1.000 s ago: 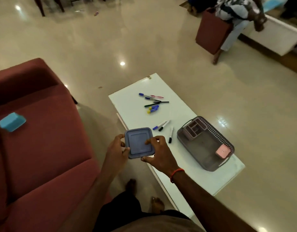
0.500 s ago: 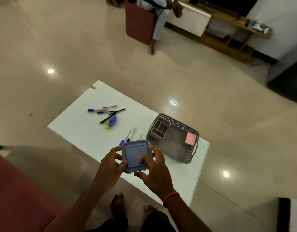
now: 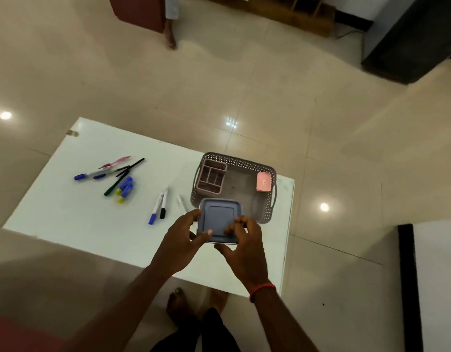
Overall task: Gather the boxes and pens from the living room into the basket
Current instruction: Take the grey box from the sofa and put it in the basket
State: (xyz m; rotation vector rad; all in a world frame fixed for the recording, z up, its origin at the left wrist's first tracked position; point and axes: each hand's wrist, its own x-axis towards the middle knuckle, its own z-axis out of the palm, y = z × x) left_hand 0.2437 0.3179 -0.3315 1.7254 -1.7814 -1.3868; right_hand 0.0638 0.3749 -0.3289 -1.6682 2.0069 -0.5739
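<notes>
A square grey-blue box (image 3: 219, 216) is held above the near edge of the grey perforated basket (image 3: 266, 212). My left hand (image 3: 180, 240) grips its left side with the thumb on the lid. My right hand (image 3: 241, 240) grips the near right corner, fingertips curled on the lid. Inside the basket stand a pink divided organiser (image 3: 211, 176) and a small pink box (image 3: 264, 181). On the white table (image 3: 67, 214), several pens (image 3: 110, 171) lie in a pile at left, and three markers (image 3: 160, 205) lie closer to the basket.
Small blue and yellow caps (image 3: 125, 189) sit beside the pen pile. A seated person's foot (image 3: 170, 39) and a red seat (image 3: 138, 11) are at the far side of the glossy tiled floor. A dark cabinet (image 3: 410, 39) stands far right. My feet are under the table's near edge.
The view has swung right, away from the red sofa. Both hands have carried the grey-blue box rightward, from beside the markers to over the basket's near edge.
</notes>
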